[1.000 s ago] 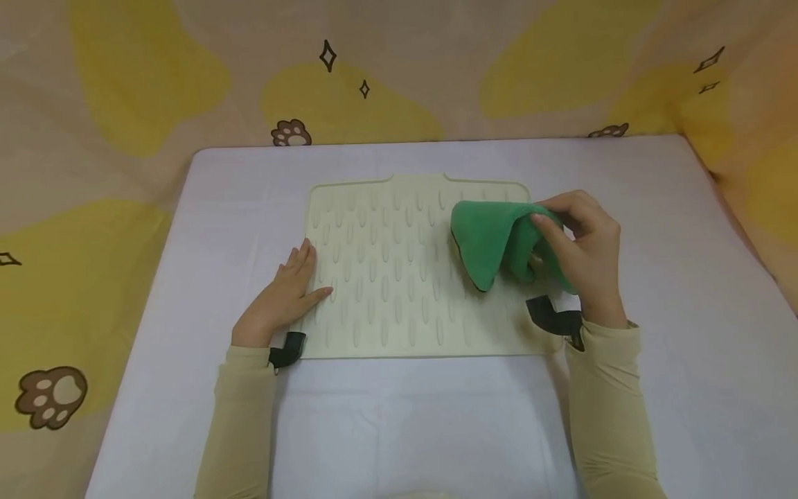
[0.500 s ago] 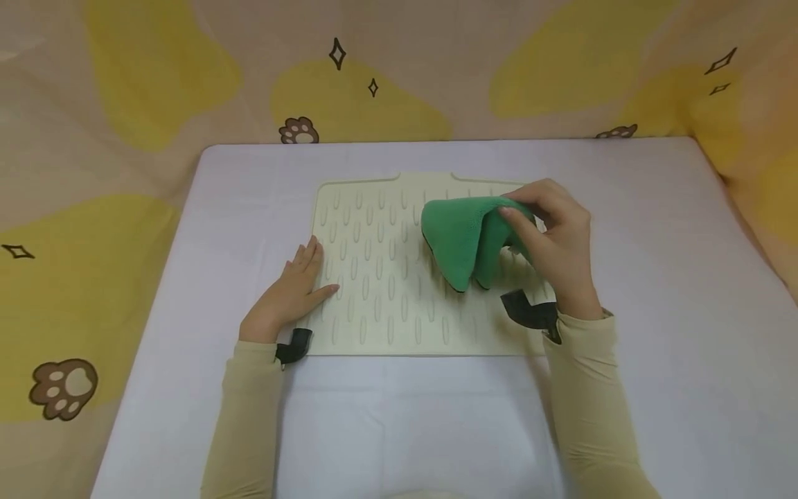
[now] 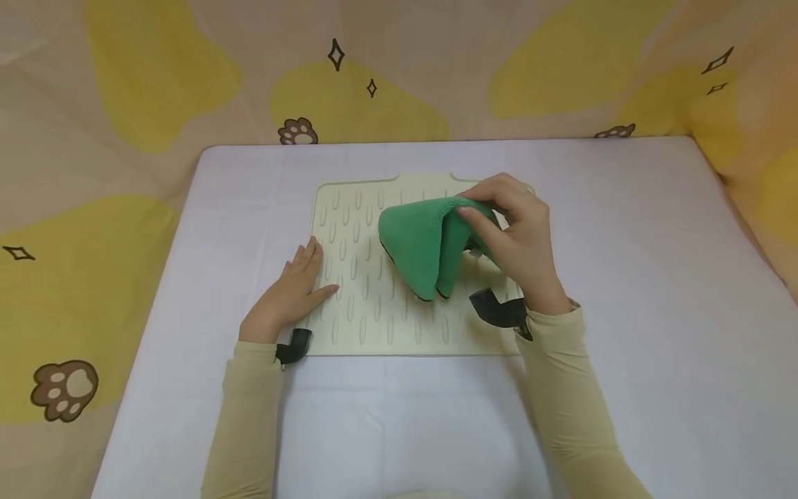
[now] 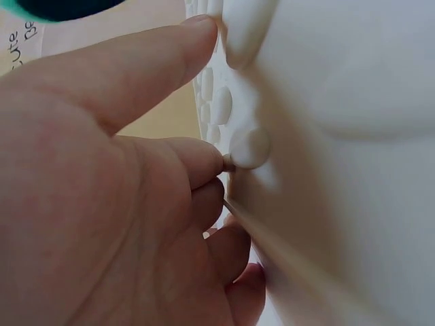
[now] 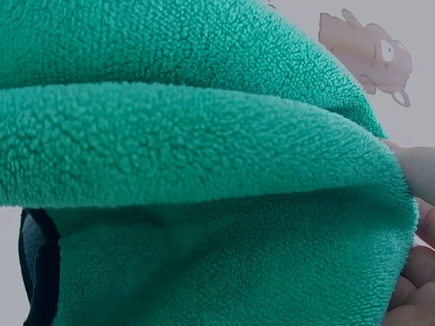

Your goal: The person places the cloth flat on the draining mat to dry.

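Note:
My right hand (image 3: 520, 232) pinches a green towel cloth (image 3: 411, 239) between thumb and fingers. The cloth hangs in folds over a cream mat (image 3: 368, 333) that has rows of raised oval ridges. Its fuzzy pile and a dark edging (image 5: 44, 268) show close up in the right wrist view, where the fingertips (image 5: 418, 173) grip the fold at the right side. My left hand (image 3: 289, 294) lies with straight fingers on the mat's left edge, thumb spread over the ridges. In the left wrist view the left hand (image 4: 136, 197) has its fingertips right at the mat's side.
The mat lies on a white table (image 3: 654, 277). Behind the table hangs a yellow and beige patterned cloth (image 3: 399, 69) with paw prints. A black camera mount sits at each wrist, and a pale rounded edge (image 3: 427, 495) shows at the bottom middle.
The right hand has carried the green cloth leftward, from the mat's right side to around its middle. The left hand has kept its place on the mat's left edge.

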Tool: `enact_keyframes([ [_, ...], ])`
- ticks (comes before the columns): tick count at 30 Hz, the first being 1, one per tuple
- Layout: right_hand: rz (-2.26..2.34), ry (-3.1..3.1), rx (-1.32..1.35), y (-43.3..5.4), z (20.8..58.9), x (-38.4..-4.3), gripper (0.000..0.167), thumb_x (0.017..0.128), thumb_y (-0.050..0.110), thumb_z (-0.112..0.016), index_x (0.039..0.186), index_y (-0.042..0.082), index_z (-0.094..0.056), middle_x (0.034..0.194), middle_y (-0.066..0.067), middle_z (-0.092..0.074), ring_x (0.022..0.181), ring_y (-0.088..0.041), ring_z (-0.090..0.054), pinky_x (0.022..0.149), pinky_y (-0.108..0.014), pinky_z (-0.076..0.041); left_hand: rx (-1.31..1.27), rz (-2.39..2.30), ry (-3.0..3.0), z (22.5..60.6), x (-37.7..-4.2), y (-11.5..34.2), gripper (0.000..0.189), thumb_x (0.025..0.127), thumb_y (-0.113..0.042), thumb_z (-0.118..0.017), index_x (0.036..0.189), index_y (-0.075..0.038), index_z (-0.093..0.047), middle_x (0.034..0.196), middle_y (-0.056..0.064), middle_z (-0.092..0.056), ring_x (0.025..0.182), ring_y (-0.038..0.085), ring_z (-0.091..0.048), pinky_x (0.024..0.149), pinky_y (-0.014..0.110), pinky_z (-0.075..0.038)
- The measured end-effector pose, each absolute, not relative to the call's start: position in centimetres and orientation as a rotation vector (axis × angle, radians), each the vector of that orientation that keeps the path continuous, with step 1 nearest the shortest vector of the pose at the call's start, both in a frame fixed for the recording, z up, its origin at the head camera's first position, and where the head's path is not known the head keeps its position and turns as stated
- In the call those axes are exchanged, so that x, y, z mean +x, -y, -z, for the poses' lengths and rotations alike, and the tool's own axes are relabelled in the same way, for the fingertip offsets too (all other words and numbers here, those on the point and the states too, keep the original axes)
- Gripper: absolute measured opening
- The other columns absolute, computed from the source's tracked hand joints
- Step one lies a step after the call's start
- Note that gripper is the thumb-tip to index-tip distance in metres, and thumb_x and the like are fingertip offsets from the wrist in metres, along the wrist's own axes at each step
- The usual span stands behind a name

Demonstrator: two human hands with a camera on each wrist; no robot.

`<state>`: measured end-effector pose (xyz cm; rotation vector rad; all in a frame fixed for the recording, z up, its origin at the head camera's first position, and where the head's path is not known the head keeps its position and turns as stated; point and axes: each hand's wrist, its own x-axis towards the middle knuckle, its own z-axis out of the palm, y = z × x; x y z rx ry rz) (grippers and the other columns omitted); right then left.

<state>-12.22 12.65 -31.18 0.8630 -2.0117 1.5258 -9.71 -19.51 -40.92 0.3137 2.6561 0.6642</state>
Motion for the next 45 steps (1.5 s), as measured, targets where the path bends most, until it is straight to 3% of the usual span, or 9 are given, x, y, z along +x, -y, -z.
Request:
enact_keyframes([
  [18,-1.563,1.937,0.849,-11.2,29.9,-14.2,0.008,0.081,-0.010,-0.067,0.088,-0.013,-0.064,0.089,-0.011,-0.062,0.088,-0.013,-0.059,0.084,-0.031,-0.051,0.326,-0.668,-2.657,41.1,-9.7,19.4,0.080,0.098,-0.033,-0.049,0.147,0.006,0.000,0.155,0.016,0.011,0.141,0.033,0.012,0.113,0.050,0.001],
  [31,-1.625,2.125,0.671,-14.4,35.1,-14.0,0.009,0.081,-0.014,-0.065,0.090,-0.012,-0.064,0.088,-0.015,-0.060,0.088,-0.009,-0.058,0.088,-0.026,-0.048,0.351,-0.660,-2.651,40.8,-9.9,19.4,0.080,0.099,-0.033,-0.048,0.146,0.007,0.003,0.154,0.018,0.013,0.140,0.034,0.014,0.112,0.052,0.003],
  [39,-1.525,2.377,0.624,-16.0,37.0,-13.6,0.007,0.083,-0.004,-0.068,0.090,-0.005,-0.068,0.090,-0.012,-0.064,0.086,-0.005,-0.055,0.081,-0.018,-0.045,0.339,-0.665,-2.648,40.7,-9.9,19.6,0.080,0.098,-0.031,-0.049,0.146,0.008,0.002,0.154,0.018,0.013,0.140,0.034,0.014,0.112,0.051,0.003],
  [45,-1.483,2.541,0.702,-15.8,38.4,-13.4,0.009,0.082,-0.002,-0.070,0.090,0.000,-0.068,0.090,-0.009,-0.065,0.087,-0.013,-0.058,0.083,-0.025,-0.046,0.332,-0.663,-2.649,40.9,-9.8,19.7,0.080,0.098,-0.031,-0.049,0.146,0.007,0.001,0.155,0.017,0.012,0.141,0.034,0.012,0.112,0.050,0.002],
])
